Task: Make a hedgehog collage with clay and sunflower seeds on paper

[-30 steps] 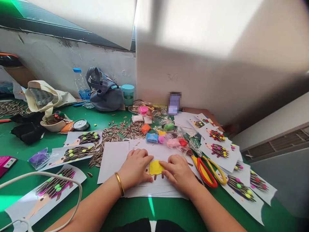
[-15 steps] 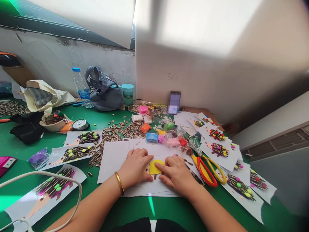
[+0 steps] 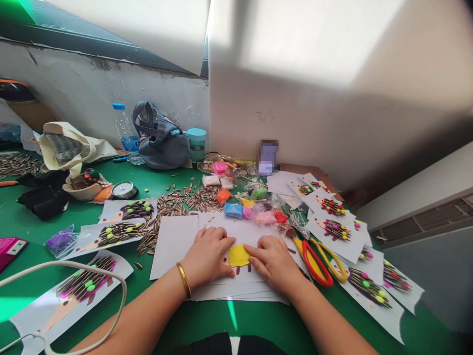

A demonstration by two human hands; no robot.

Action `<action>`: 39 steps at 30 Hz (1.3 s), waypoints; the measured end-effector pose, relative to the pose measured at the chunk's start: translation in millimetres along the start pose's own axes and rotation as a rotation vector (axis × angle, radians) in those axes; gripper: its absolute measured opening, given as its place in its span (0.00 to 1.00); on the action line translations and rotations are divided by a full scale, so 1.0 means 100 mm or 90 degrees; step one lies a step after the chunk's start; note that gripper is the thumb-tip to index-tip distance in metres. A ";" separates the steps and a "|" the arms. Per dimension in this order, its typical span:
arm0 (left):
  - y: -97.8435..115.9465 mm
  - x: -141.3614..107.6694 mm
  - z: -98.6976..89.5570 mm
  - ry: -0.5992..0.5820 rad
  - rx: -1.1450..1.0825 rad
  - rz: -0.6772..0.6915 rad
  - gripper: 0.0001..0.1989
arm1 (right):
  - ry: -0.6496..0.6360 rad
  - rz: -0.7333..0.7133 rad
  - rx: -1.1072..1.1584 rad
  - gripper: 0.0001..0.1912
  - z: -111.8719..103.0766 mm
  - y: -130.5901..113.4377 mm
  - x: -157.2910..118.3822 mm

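Observation:
A flattened patch of yellow modelling clay lies on a white sheet of paper, with small brown feet at its lower edge and a dark eye dot to its left. My left hand, with a gold bangle on the wrist, rests on the paper, thumb and fingers apart around the left end of the figure. From the other side my right hand touches the right edge of the clay with an extended index finger; its other fingers are partly curled. Neither hand holds anything. More sheets lie under this one.
Sunflower seeds are heaped behind the paper, beside packets of coloured clay. Red and yellow scissors lie right. Finished hedgehog cards flank both sides. A white cable loops at front left. A bag and a bottle stand behind.
My right index finger has slid from the middle of the yellow clay to its right edge, uncovering more clay and a second brown foot. My left hand stays in place.

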State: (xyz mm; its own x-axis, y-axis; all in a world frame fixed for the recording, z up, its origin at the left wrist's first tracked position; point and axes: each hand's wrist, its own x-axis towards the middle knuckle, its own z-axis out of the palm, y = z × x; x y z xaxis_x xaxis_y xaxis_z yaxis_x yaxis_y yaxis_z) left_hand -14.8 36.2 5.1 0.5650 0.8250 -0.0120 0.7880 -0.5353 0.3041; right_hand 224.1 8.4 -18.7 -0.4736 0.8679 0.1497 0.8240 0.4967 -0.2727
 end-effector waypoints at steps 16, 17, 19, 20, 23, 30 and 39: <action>0.01 -0.01 0.00 0.000 -0.002 0.003 0.40 | 0.062 0.025 0.064 0.16 -0.02 0.07 -0.02; 0.01 -0.01 0.00 0.001 -0.001 0.004 0.40 | 0.077 0.024 0.062 0.17 -0.03 0.08 -0.02; 0.01 -0.01 0.00 0.001 -0.001 0.005 0.40 | 0.089 0.014 0.038 0.17 -0.05 0.08 -0.02; 0.01 -0.01 0.00 0.001 -0.001 0.005 0.40 | 0.082 0.009 0.021 0.16 -0.06 0.07 -0.02; 0.00 0.00 0.00 -0.002 -0.001 0.001 0.40 | 0.043 0.006 -0.015 0.13 -0.08 0.05 -0.02; 0.01 -0.01 -0.01 -0.005 -0.004 -0.002 0.40 | 0.073 0.011 0.006 0.14 -0.10 0.09 -0.05; 0.00 0.00 0.00 -0.004 -0.004 -0.001 0.40 | 0.039 -0.009 0.017 0.12 -0.08 0.08 -0.06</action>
State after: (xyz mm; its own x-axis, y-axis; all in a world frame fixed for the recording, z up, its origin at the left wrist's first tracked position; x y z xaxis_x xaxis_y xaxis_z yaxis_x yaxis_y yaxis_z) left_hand -14.7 36.1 4.9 0.5656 0.8245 -0.0179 0.7872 -0.5333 0.3098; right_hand 236.2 7.1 -14.2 -0.4641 0.8601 0.2117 0.8084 0.5090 -0.2957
